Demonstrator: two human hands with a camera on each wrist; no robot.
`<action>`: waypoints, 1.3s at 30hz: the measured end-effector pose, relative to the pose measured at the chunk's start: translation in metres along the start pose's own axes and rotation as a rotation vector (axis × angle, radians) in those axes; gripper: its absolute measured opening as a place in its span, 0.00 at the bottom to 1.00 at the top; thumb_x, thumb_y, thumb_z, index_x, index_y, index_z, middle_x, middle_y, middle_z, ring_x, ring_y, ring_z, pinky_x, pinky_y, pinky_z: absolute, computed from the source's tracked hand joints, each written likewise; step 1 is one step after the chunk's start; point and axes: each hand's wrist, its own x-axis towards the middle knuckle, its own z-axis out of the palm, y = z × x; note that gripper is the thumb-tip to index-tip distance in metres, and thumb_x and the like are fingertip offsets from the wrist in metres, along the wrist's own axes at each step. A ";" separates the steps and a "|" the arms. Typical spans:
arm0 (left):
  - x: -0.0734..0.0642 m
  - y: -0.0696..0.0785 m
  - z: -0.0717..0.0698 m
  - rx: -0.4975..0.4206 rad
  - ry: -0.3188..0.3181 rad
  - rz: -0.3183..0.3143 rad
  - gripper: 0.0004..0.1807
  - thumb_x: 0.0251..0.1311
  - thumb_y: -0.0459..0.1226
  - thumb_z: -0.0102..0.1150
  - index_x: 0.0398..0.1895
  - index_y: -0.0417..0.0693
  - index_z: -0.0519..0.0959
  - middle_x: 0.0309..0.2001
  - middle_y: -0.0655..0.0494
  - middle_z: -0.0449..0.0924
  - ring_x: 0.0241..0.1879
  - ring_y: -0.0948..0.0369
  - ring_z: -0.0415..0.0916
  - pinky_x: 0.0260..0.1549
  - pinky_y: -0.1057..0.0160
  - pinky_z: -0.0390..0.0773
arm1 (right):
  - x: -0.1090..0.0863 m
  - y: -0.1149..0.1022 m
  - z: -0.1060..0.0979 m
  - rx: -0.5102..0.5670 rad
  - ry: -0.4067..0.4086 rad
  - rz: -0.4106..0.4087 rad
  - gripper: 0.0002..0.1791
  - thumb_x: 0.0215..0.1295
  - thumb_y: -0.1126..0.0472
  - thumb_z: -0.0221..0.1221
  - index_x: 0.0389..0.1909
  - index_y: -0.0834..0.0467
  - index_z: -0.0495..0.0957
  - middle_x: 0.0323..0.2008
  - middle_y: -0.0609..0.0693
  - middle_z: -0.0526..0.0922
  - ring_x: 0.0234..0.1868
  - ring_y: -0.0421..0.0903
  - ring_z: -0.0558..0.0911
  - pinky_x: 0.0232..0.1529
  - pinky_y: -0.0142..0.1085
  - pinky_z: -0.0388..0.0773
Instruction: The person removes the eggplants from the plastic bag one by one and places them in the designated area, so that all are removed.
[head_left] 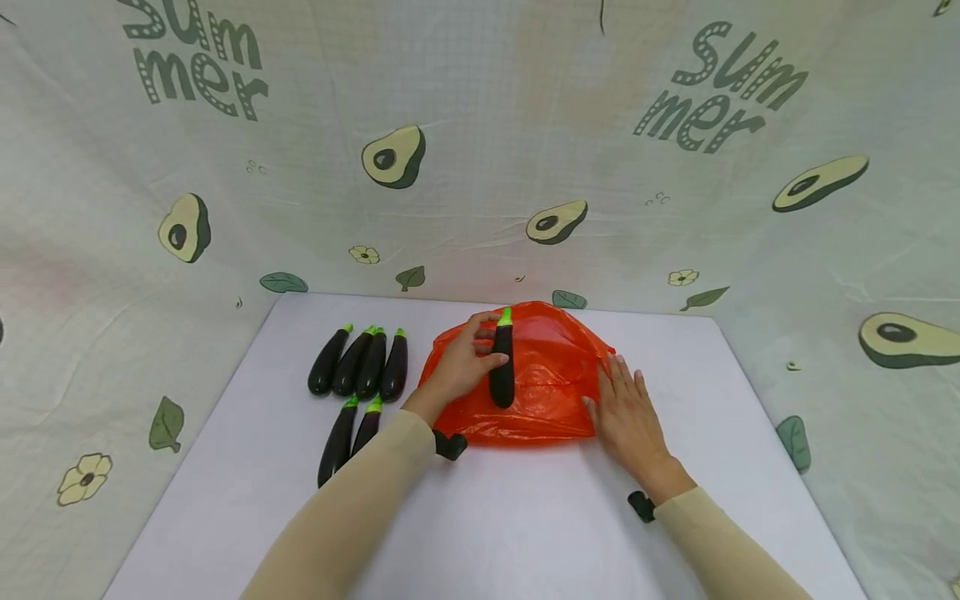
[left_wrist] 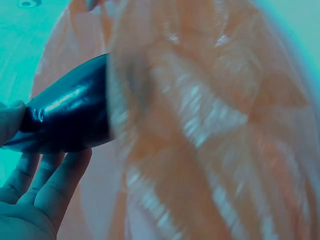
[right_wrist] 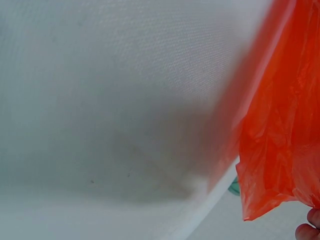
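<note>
My left hand (head_left: pixel 463 362) holds a dark eggplant (head_left: pixel 502 371) with a bright green stem, its stem end pointing away from me. It is over the red plastic bag (head_left: pixel 551 392), and in the left wrist view the thumb and fingers lie on either side of the eggplant (left_wrist: pixel 70 107). Bag film (left_wrist: pixel 200 125) covers its far part there. At the bag's right edge, my right hand (head_left: pixel 628 417) touches the film with its fingers fairly straight. Only its fingertips (right_wrist: pixel 314 218) show in the right wrist view, beside the bag (right_wrist: pixel 280 150).
Several more eggplants (head_left: pixel 371 367) lie on the left of the white table (head_left: pixel 510 525), two of them nearer me and partly behind my left sleeve (head_left: pixel 352 517). A printed cloth (head_left: pixel 480 167) with avocados stands behind and around the table.
</note>
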 end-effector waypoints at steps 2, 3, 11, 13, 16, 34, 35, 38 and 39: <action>-0.002 0.002 -0.006 0.005 0.011 0.008 0.37 0.66 0.35 0.72 0.73 0.70 0.66 0.66 0.49 0.77 0.65 0.47 0.78 0.60 0.43 0.83 | 0.001 0.001 0.000 0.004 -0.002 0.004 0.38 0.77 0.54 0.59 0.77 0.72 0.59 0.79 0.72 0.59 0.81 0.69 0.57 0.79 0.65 0.52; -0.004 0.002 -0.009 0.007 0.015 0.014 0.37 0.66 0.35 0.72 0.73 0.70 0.66 0.66 0.49 0.77 0.65 0.48 0.78 0.61 0.43 0.82 | 0.001 0.001 0.000 0.006 -0.003 0.006 0.38 0.77 0.54 0.58 0.77 0.72 0.59 0.79 0.72 0.58 0.81 0.69 0.57 0.80 0.65 0.51; -0.014 0.004 -0.033 0.013 0.022 0.013 0.38 0.67 0.34 0.71 0.74 0.69 0.65 0.67 0.49 0.76 0.64 0.49 0.78 0.60 0.44 0.83 | 0.000 0.004 0.000 -0.003 -0.013 0.011 0.39 0.78 0.54 0.59 0.78 0.72 0.58 0.80 0.72 0.57 0.81 0.69 0.57 0.80 0.65 0.51; -0.017 0.003 -0.040 0.020 0.024 -0.007 0.38 0.67 0.35 0.71 0.74 0.71 0.65 0.68 0.50 0.76 0.65 0.49 0.78 0.60 0.44 0.83 | 0.000 0.005 0.000 -0.004 -0.010 0.008 0.39 0.77 0.54 0.59 0.78 0.72 0.58 0.80 0.72 0.58 0.81 0.69 0.57 0.79 0.65 0.51; -0.023 0.004 -0.051 0.022 0.016 -0.025 0.39 0.67 0.35 0.71 0.74 0.73 0.64 0.68 0.50 0.75 0.66 0.49 0.77 0.61 0.43 0.82 | 0.000 0.006 -0.001 -0.007 -0.005 0.004 0.39 0.77 0.54 0.59 0.78 0.72 0.59 0.79 0.72 0.58 0.81 0.69 0.57 0.79 0.66 0.52; -0.070 -0.009 -0.142 0.215 0.022 -0.011 0.38 0.70 0.41 0.68 0.78 0.67 0.62 0.69 0.43 0.75 0.63 0.44 0.78 0.60 0.40 0.82 | -0.003 0.007 -0.003 -0.016 -0.014 0.001 0.39 0.77 0.54 0.59 0.78 0.73 0.58 0.79 0.73 0.59 0.80 0.70 0.58 0.79 0.65 0.52; -0.074 -0.011 -0.149 0.224 0.024 -0.017 0.38 0.70 0.42 0.68 0.79 0.67 0.62 0.69 0.43 0.75 0.63 0.44 0.78 0.60 0.39 0.81 | -0.003 0.007 -0.003 -0.018 -0.015 0.001 0.39 0.78 0.54 0.58 0.78 0.73 0.58 0.79 0.73 0.59 0.80 0.70 0.58 0.79 0.65 0.52; -0.086 -0.019 -0.170 0.258 0.023 -0.027 0.38 0.71 0.42 0.67 0.80 0.65 0.61 0.69 0.41 0.75 0.64 0.43 0.77 0.60 0.38 0.80 | -0.003 0.007 -0.003 -0.022 -0.014 -0.001 0.39 0.77 0.54 0.59 0.78 0.73 0.58 0.79 0.73 0.59 0.80 0.70 0.59 0.79 0.65 0.53; -0.090 -0.021 -0.176 0.273 0.022 -0.032 0.38 0.71 0.43 0.67 0.80 0.65 0.62 0.68 0.41 0.75 0.64 0.43 0.77 0.60 0.38 0.80 | -0.003 0.007 -0.003 -0.024 -0.014 -0.001 0.39 0.77 0.54 0.59 0.78 0.73 0.58 0.79 0.73 0.58 0.80 0.70 0.59 0.79 0.65 0.53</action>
